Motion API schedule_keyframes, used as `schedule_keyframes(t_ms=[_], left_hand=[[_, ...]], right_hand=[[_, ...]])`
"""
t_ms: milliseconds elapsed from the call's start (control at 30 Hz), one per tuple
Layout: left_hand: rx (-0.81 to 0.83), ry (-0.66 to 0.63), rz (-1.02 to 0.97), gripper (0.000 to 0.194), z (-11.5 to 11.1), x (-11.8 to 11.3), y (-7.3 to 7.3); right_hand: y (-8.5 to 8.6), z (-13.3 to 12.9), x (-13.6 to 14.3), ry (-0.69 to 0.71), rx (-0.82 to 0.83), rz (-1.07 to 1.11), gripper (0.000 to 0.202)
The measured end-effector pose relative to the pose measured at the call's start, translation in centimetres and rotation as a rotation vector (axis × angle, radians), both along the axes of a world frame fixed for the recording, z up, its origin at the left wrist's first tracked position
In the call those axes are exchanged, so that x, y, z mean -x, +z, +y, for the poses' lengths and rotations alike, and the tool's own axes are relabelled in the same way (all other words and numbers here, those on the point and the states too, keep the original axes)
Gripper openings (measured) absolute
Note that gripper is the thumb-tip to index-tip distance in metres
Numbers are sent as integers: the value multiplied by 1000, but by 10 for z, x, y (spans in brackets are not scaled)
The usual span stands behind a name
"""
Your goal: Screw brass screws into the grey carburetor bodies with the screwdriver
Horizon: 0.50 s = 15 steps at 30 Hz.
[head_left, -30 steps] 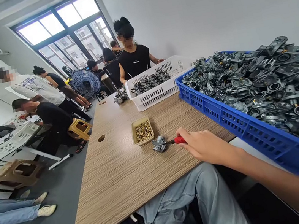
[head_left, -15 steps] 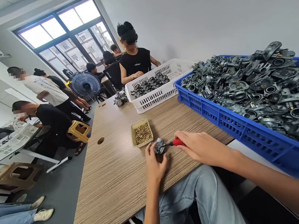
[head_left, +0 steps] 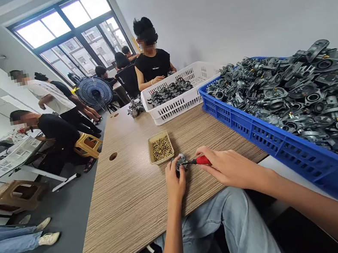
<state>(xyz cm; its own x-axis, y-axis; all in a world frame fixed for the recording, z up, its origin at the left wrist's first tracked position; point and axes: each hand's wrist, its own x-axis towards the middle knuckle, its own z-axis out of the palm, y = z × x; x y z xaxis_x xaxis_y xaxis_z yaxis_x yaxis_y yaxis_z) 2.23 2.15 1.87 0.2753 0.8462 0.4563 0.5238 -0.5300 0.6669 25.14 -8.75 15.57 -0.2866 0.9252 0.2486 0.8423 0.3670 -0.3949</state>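
Observation:
My left hand (head_left: 176, 179) grips a small grey metal part (head_left: 181, 161) on the wood-grain table (head_left: 120, 205), with fingers on its left and near sides. In my right hand (head_left: 224, 164) is a red-handled screwdriver (head_left: 203, 160); its dark shaft points left and reaches the metal part. Where the tip meets the part is too small to make out. Just beyond the part sits a beige tray (head_left: 150, 151) of small brass-coloured pieces (head_left: 161, 148).
A blue crate (head_left: 256, 137) heaped with grey metal parts stands at the right. Behind is a white basket (head_left: 166, 112) holding similar parts, with loose parts (head_left: 135, 107) beside it. A person (head_left: 153, 64) sits at the far end. A fan (head_left: 95, 92) stands beyond the table.
The left hand's fingers have drawn closer together around the metal part. The screwdriver remains at the part. The far person's hands have moved, and the whole view has shifted slightly.

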Motion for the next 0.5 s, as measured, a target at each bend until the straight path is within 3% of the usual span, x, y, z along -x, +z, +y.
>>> schedule_keyframes(t_ms=[100,167,333,500], left_hand=[[-2,-1,3,37,0,0,1],[-6,-11,11,39,0,0,1],[-12,-21,8,42,-1,1,2],[1,-17,-8,39,-1,1,1]], right_hand=[[1,0,0,32,4,1,11],[-1,1,3,-22,2,-71,5],[-6,3,8,-169,-24,-222,29],[-2,-1,2,-18,-25,-33,22]])
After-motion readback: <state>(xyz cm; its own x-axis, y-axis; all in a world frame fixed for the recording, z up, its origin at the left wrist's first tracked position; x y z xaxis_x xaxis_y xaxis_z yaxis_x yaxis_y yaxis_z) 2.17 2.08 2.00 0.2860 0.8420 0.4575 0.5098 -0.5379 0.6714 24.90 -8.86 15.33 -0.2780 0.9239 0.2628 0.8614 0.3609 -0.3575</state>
